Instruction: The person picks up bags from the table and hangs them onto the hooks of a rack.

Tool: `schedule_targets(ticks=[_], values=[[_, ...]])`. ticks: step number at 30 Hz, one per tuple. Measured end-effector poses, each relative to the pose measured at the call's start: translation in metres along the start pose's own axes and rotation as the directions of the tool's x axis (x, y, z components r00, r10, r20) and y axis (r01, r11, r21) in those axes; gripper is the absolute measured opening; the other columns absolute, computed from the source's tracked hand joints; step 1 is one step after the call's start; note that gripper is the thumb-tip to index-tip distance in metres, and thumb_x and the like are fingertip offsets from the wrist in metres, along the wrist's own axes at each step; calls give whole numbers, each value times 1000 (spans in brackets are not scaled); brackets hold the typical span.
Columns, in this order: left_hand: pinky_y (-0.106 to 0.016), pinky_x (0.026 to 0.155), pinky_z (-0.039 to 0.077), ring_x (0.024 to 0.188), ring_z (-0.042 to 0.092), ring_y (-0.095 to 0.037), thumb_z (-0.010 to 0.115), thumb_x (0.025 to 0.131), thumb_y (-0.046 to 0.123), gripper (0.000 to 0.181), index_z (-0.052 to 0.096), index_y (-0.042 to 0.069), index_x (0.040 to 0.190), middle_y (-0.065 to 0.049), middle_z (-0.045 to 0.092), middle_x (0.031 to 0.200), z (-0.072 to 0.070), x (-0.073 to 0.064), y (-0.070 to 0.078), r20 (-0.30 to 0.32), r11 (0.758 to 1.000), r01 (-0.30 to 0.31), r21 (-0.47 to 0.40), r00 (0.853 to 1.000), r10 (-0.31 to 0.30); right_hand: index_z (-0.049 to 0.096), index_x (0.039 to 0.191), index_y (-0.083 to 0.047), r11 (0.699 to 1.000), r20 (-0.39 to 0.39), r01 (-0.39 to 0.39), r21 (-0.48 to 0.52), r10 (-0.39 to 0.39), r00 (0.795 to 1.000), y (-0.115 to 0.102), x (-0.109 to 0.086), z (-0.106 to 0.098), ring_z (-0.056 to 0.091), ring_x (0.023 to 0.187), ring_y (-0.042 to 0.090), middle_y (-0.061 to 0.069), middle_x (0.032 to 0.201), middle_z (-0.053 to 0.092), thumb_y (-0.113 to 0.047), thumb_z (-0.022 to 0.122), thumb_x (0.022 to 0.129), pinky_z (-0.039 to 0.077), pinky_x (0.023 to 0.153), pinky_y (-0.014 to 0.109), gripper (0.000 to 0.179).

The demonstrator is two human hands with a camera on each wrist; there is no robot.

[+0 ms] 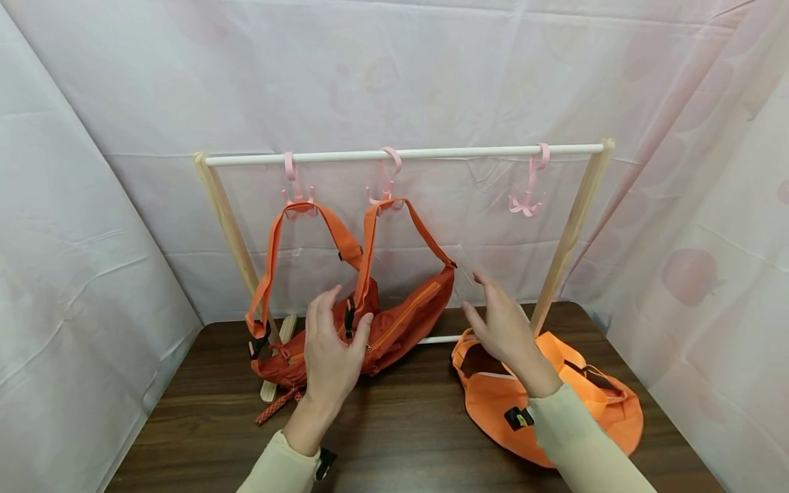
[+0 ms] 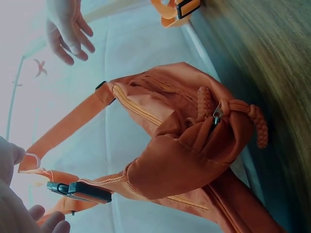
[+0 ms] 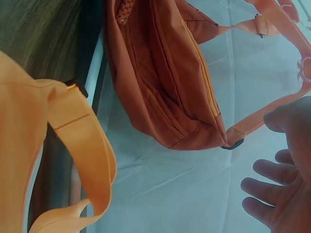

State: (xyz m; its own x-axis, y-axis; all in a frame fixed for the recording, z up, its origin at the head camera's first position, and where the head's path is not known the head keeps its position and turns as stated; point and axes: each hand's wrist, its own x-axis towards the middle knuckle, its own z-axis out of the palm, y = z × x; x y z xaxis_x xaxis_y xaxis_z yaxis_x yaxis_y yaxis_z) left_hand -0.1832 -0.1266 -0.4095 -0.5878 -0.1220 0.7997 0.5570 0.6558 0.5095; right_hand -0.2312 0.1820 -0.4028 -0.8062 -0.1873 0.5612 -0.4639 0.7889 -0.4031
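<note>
Two rust-orange sling bags hang by their straps from pink hooks. The left bag (image 1: 280, 368) is on the left hook (image 1: 290, 166), and the other bag (image 1: 411, 322) on the middle hook (image 1: 392, 161); both sag toward the table. My left hand (image 1: 327, 356) is raised in front of them, fingers apart and nothing in its grasp. Right of the middle bag, my right hand (image 1: 502, 325) has its fingers spread and holds nothing; in the right wrist view it is apart from that bag's strap (image 3: 262, 119). Below it lies a brighter orange bag (image 1: 499, 411), partly covered by my forearm.
A white rod (image 1: 431, 154) on wooden posts (image 1: 570, 236) carries the hooks. The right pink hook (image 1: 527, 195) bears no bag. A lower white bar (image 1: 440, 339) runs behind the bags, above the dark wooden table (image 1: 394, 438). Pale curtains (image 1: 431, 75) enclose the table.
</note>
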Motion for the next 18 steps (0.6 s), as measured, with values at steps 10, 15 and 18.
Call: schedule_targets(ticks=[10,15,18], values=[[-51,99,48,122,57,-35,84,93,19,61,57,3,146,-16,60,136,5,-3,4,-29,995,-95,2,995,96,45,155,1,1000,13,-26,6,26,1000,9,-14,-8,58,131,45,22,149,57,-23,70,105,47,105,62,61],[-47,93,50,113,58,-35,83,93,19,56,60,2,142,-16,61,133,10,-6,7,-32,988,-151,-14,988,150,43,157,-1,999,21,-47,-15,48,999,16,-21,-12,58,130,45,22,149,56,-21,69,105,47,104,63,62],[-47,91,52,110,59,-36,82,93,18,54,62,3,140,-17,62,131,13,-9,9,-34,980,-198,-17,980,197,44,158,-2,998,25,-59,-21,59,998,20,-25,-14,57,131,45,22,149,56,-21,70,105,47,103,64,62]])
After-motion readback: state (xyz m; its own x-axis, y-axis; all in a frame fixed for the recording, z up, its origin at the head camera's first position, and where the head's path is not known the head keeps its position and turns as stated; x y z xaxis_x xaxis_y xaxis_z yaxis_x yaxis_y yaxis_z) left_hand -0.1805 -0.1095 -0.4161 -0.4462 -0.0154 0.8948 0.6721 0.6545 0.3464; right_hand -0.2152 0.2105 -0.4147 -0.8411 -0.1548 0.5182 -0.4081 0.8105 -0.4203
